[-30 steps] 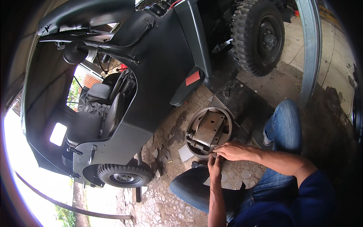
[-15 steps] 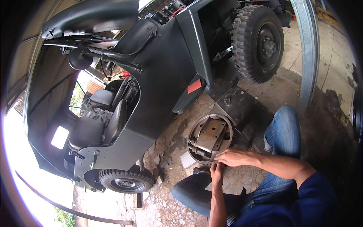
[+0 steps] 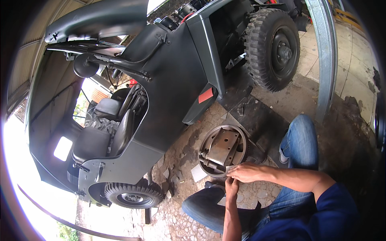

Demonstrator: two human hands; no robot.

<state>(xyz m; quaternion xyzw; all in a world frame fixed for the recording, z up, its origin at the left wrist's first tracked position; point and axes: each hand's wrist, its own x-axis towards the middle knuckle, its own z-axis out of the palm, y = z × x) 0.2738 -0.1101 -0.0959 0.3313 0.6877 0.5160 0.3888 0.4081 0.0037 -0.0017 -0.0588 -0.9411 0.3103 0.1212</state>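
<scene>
A round metal flywheel (image 3: 202,161) with a toothed rim lies on the ground before me. A brownish metal bracket (image 3: 223,145) with holes and a tubular end rests inside its ring. My right hand (image 3: 246,172) reaches from the right to the flywheel's near edge, fingers together and bent downward. Just below it, close against its fingertips, my left hand (image 3: 232,186) is closed in a pinch. Something small and pale shows at the right fingertips, too small to name. What lies between the left fingers is hidden.
A dark green off-road vehicle (image 3: 177,72) stands at the left, its front wheel (image 3: 277,50) at upper right. A grey metal post (image 3: 326,60) rises at the right. My bent knees flank the flywheel. A pale flat piece (image 3: 198,173) lies beside it on the stone floor.
The view has shifted slightly, and the flywheel sits a little lower in it. Both hands stay together at its near edge, with only small finger movement.
</scene>
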